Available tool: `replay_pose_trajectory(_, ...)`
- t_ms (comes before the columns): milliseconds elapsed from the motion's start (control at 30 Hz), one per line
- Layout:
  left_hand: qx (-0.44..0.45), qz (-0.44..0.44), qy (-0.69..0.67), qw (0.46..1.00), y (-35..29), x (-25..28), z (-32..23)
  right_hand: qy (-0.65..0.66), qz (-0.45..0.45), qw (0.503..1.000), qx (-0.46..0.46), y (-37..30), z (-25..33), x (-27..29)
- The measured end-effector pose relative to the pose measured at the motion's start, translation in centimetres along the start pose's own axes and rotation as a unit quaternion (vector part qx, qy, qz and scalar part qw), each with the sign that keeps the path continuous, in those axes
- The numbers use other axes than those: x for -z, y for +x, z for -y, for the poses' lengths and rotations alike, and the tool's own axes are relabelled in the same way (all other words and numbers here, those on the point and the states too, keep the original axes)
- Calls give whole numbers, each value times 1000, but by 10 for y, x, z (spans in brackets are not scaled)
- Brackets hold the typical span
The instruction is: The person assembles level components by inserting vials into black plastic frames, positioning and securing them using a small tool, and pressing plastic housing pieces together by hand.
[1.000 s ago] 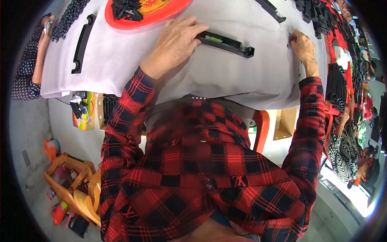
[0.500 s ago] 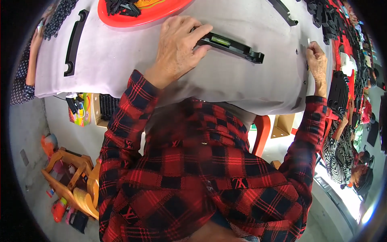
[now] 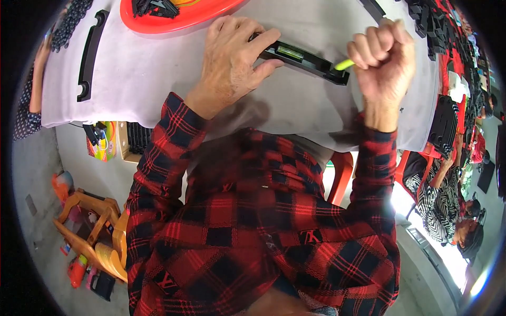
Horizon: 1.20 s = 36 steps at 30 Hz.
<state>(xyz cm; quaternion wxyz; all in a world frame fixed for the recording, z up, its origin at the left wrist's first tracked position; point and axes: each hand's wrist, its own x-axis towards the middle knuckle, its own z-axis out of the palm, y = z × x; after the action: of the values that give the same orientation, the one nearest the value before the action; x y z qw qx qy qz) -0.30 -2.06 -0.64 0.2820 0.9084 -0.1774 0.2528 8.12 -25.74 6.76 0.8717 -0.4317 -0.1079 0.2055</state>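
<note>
My left hand point(image 3: 229, 66) grips the left end of a black plastic spirit level body point(image 3: 313, 63), which lies slanted over the white-covered table. A greenish vial point(image 3: 289, 52) sits in its middle slot. The fingers of my right hand point(image 3: 387, 66) are curled round a slim yellow-green stick point(image 3: 344, 65). Its tip reaches the notched right end of the level body; whether it touches cannot be made out. Most of the stick is hidden in my fist.
Another black level body point(image 3: 92, 55) lies at the left, and one more point(image 3: 373, 9) at the far right. A red tray point(image 3: 174, 25) holds black parts. Black parts point(image 3: 421, 21) are heaped at the right edge, dark beads point(image 3: 71, 23) at far left. Other people sit on both sides.
My right hand has moved left from the table's right side to the level body's right end, with the yellow-green stick now showing. My left hand keeps its hold.
</note>
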Motion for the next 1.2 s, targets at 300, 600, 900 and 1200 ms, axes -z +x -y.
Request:
replay_pose_trajectory(300, -1, -4, 5, 1000, -1, -3, 0, -20, -11, 1000, 17, 11, -55, -8)
replay_pose_trajectory(600, 7, -9, 3, 1000, -2, -4, -1, -110, 38, 990, 81, 6, -66, -18)
replay_pose_trajectory(900, 21, 6, 12, 1000, -2, -3, -3, -111, 55, 979, 161, 6, -70, -22)
replay_pose_trajectory(1200, 13, -5, 13, 1000, -1, -5, -2, -212, -3, 963, 166, 5, -72, -33)
